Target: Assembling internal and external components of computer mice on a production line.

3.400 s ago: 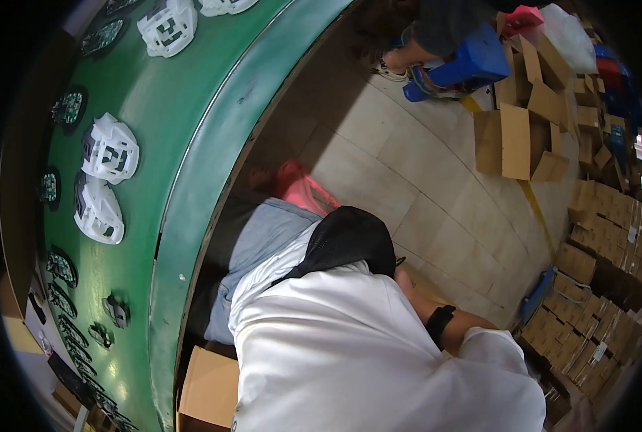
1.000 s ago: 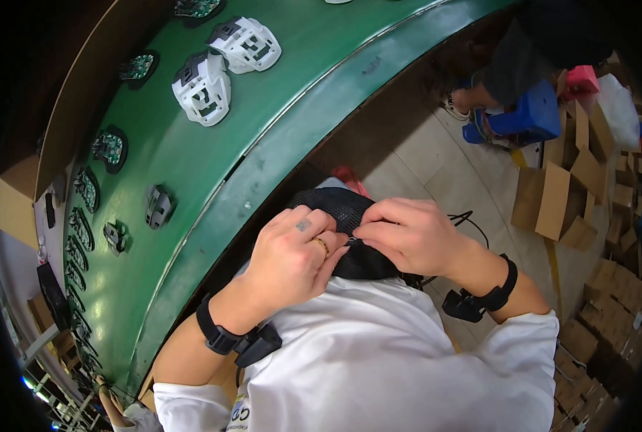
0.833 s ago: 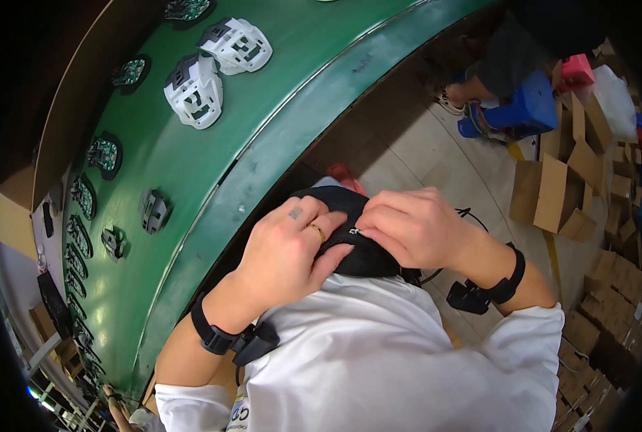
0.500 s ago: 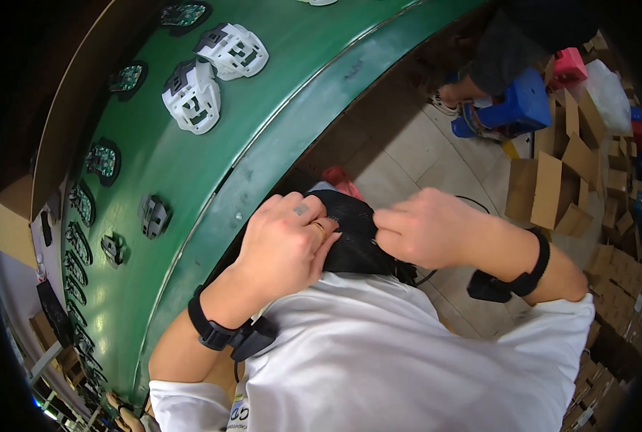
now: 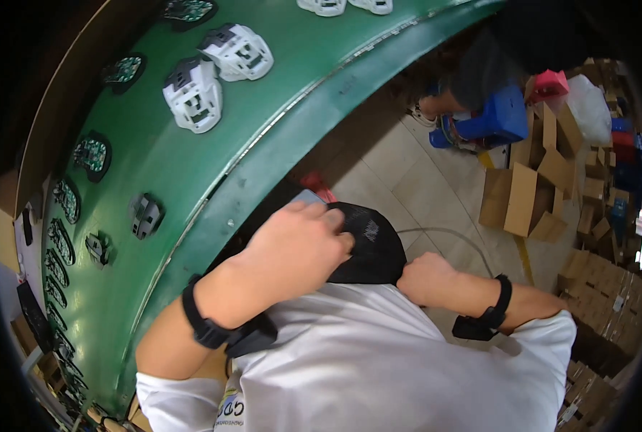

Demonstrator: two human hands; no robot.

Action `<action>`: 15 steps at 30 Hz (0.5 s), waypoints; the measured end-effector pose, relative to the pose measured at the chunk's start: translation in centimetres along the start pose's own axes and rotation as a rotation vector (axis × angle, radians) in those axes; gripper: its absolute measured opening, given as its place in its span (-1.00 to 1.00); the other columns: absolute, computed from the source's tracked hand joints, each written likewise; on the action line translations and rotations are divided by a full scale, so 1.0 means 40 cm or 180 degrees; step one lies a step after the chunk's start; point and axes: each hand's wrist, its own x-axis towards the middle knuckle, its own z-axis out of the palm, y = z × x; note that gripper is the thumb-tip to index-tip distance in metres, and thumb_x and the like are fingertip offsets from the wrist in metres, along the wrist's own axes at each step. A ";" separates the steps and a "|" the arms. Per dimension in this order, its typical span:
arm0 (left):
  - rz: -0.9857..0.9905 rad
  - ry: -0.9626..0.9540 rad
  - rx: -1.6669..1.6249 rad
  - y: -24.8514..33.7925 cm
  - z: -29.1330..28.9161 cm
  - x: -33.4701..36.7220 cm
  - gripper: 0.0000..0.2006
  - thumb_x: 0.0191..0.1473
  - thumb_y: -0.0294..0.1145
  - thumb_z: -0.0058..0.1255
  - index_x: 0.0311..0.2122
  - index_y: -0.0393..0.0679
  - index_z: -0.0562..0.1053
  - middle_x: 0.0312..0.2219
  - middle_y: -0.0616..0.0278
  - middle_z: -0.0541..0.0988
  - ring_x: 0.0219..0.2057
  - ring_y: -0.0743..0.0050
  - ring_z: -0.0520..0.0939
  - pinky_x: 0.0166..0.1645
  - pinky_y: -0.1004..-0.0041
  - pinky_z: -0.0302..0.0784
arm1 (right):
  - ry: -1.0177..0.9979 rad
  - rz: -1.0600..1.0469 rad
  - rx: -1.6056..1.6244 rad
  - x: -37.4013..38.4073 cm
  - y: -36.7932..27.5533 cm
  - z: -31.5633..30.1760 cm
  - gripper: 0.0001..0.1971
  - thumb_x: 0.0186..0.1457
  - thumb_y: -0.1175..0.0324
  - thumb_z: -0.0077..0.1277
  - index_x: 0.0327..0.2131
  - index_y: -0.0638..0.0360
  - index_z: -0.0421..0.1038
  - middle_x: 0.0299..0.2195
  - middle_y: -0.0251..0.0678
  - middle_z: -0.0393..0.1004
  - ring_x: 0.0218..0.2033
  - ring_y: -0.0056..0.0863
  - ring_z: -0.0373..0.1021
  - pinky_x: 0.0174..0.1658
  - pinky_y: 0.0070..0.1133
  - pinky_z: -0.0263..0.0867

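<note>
Across my lap lies a black mesh cloth (image 5: pixel 373 248), with pale marks near its middle. My left hand (image 5: pixel 298 241) is at its left edge, back of the hand up and fingers curled in; the fingertips and anything in them are hidden. At the cloth's lower right edge my right hand (image 5: pixel 426 279) is closed in a fist, close to the hem of my white shirt (image 5: pixel 386 345). What the fist grips does not show. Both wrists wear black straps.
To the left runs a green work surface (image 5: pixel 263 108) with white plastic shells (image 5: pixel 193 97), dark grey parts (image 5: pixel 146 214) and a row of green circuit boards (image 5: pixel 92 155). A blue stool (image 5: pixel 505 115), a person's leg, an open cardboard box (image 5: pixel 523 198) and stacked cartons (image 5: pixel 609 295) are to the right.
My right hand has moved down and right along the cloth, away from my left hand. The left hand has turned so its fingers are tucked out of sight. More of the cloth shows.
</note>
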 end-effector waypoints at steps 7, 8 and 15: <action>-0.1012 0.0200 -0.0844 0.041 -0.169 -0.318 -0.67 0.01 -0.23 0.26 -0.15 -0.18 0.61 -0.26 0.12 0.64 -0.23 0.08 0.64 -0.10 0.25 0.55 | -0.0566 0.0029 0.0310 0.010 0.068 -0.078 -0.82 0.02 0.27 0.14 -0.37 0.11 0.66 -0.34 -0.09 0.64 -0.24 -0.09 0.59 -0.22 -0.27 0.50; -0.1280 0.0405 -0.1041 0.064 -0.187 -0.383 -0.66 0.00 -0.24 0.28 -0.13 -0.18 0.60 -0.26 0.12 0.64 -0.23 0.09 0.64 -0.10 0.25 0.55 | -0.0448 -0.0162 0.0514 -0.003 0.074 -0.126 -0.80 0.03 0.22 0.15 -0.38 0.11 0.65 -0.36 -0.09 0.64 -0.27 -0.11 0.59 -0.24 -0.26 0.49; -0.2694 0.2018 -0.1338 0.190 -0.116 -0.657 -0.62 -0.03 -0.31 0.31 -0.11 -0.26 0.58 -0.27 0.01 0.64 -0.24 -0.03 0.64 -0.09 0.24 0.54 | 0.1239 -0.1490 0.1333 -0.018 -0.023 -0.470 -0.82 0.01 0.35 0.27 -0.29 0.18 0.59 -0.42 -0.19 0.62 -0.39 -0.28 0.57 -0.38 -0.43 0.44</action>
